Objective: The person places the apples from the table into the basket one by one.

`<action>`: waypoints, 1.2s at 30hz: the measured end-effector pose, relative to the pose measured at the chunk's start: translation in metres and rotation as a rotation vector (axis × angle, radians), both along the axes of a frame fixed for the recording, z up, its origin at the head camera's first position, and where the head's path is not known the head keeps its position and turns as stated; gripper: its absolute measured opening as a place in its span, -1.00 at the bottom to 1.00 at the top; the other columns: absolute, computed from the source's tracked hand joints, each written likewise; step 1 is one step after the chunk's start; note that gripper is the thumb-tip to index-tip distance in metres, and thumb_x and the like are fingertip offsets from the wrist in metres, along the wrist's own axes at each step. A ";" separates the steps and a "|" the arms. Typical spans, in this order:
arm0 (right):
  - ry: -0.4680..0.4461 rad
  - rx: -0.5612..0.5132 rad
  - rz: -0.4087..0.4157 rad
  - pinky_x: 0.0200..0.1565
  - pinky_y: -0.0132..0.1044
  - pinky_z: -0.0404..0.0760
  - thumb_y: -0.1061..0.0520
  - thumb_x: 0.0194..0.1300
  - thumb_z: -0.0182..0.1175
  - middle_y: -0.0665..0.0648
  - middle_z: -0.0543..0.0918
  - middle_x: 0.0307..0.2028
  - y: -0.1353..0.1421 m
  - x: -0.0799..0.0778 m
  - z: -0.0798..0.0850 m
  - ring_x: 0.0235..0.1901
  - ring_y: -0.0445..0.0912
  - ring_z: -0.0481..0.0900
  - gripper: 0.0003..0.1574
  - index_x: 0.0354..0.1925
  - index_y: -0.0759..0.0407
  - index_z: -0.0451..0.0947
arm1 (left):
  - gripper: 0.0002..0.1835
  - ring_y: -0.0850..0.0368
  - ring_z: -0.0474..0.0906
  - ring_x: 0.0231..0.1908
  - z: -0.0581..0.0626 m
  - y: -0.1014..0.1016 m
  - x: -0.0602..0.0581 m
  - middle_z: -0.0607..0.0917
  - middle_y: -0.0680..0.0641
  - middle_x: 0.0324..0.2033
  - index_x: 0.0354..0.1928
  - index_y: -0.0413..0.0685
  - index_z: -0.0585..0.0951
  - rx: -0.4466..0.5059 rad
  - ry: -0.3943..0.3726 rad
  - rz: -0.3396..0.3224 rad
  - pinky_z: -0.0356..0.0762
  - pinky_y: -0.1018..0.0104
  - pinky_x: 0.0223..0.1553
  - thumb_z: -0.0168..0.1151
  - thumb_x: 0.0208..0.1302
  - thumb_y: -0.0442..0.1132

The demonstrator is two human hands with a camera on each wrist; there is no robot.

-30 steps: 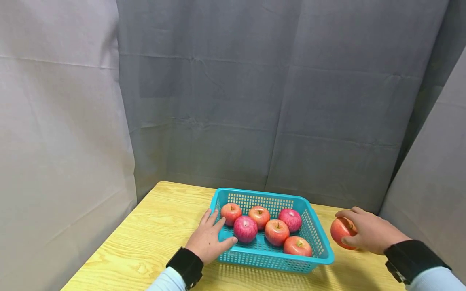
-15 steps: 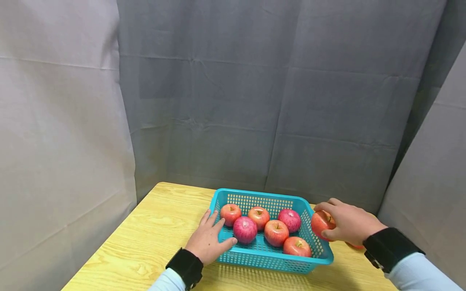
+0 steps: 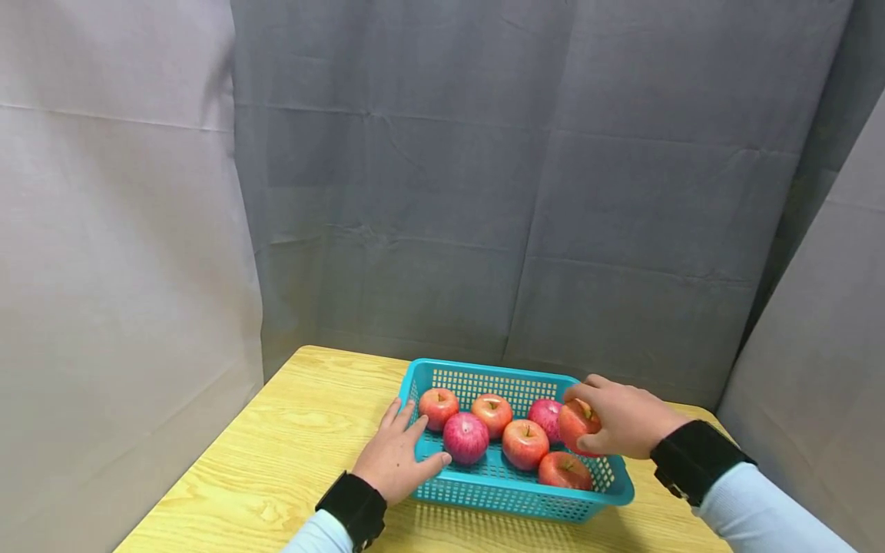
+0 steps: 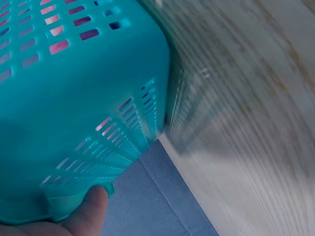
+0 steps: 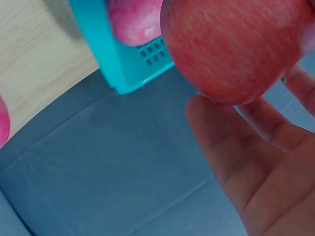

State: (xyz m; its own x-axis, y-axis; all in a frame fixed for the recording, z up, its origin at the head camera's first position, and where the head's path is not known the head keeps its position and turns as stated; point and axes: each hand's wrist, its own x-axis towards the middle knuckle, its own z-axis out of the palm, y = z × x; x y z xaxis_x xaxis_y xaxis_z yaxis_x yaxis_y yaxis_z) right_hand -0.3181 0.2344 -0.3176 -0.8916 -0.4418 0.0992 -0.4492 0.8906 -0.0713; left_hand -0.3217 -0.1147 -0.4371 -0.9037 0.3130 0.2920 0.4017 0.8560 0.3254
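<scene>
My right hand [image 3: 625,418] grips a red apple [image 3: 578,427] by its sides, over the right end of a turquoise plastic basket [image 3: 512,503]. In the right wrist view the fingers curl around this apple [image 5: 231,49], close by the basket's corner [image 5: 123,81]. Several red and pink apples lie in the basket, among them a dark pink one [image 3: 466,437] and a light red one [image 3: 525,444]. At the basket's left front corner rests my left hand [image 3: 394,461], fingers spread along the rim. The left wrist view shows one fingertip [image 4: 96,196] at the rim of the basket [image 4: 78,93].
The basket stands on a wooden table [image 3: 276,453]. Another red fruit [image 5: 3,123] shows at the left edge of the right wrist view, outside the basket. A grey cloth [image 3: 415,192] hangs behind the table, with pale cloth [image 3: 117,269] at the sides.
My right hand has carried the apple leftward from beside the basket to over its right end. The left hand has kept its place on the rim.
</scene>
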 end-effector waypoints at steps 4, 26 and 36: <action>-0.010 0.021 0.008 -0.45 -0.28 0.53 -0.15 -0.15 0.47 -0.06 0.44 -0.29 -0.012 -0.004 -0.003 -0.46 -0.19 0.41 -0.30 0.03 -0.14 0.50 | -0.02 -0.14 -0.18 0.37 0.000 0.000 0.000 0.18 -0.21 0.38 0.33 -0.07 0.35 0.010 0.004 -0.005 0.28 -0.14 0.21 -0.18 0.12 0.56; -0.013 0.065 0.165 -0.38 -0.23 0.52 -0.11 -0.10 0.42 -0.11 0.43 -0.35 -0.064 -0.018 -0.027 -0.43 -0.17 0.38 -0.38 0.00 -0.11 0.53 | -0.03 -0.16 -0.15 0.36 0.001 0.000 0.001 0.20 -0.22 0.37 0.32 -0.08 0.37 -0.004 0.036 -0.005 0.32 -0.10 0.19 -0.18 0.14 0.54; -0.029 0.115 0.215 -0.41 -0.24 0.51 -0.13 -0.11 0.43 -0.15 0.44 -0.42 -0.082 -0.020 -0.035 -0.47 -0.20 0.38 -0.37 -0.01 -0.10 0.53 | -0.04 -0.14 -0.17 0.36 0.000 0.001 0.002 0.19 -0.20 0.38 0.33 -0.07 0.36 0.002 0.016 -0.001 0.34 -0.09 0.17 -0.17 0.14 0.54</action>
State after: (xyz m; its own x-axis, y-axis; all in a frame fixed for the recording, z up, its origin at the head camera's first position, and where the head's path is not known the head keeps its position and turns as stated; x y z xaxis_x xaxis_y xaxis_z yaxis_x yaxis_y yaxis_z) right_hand -0.3377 0.1526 -0.3527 -0.7775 -0.6288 0.0124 -0.6287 0.7776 0.0096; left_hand -0.3194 -0.1137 -0.4370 -0.8985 0.3137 0.3071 0.4080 0.8550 0.3202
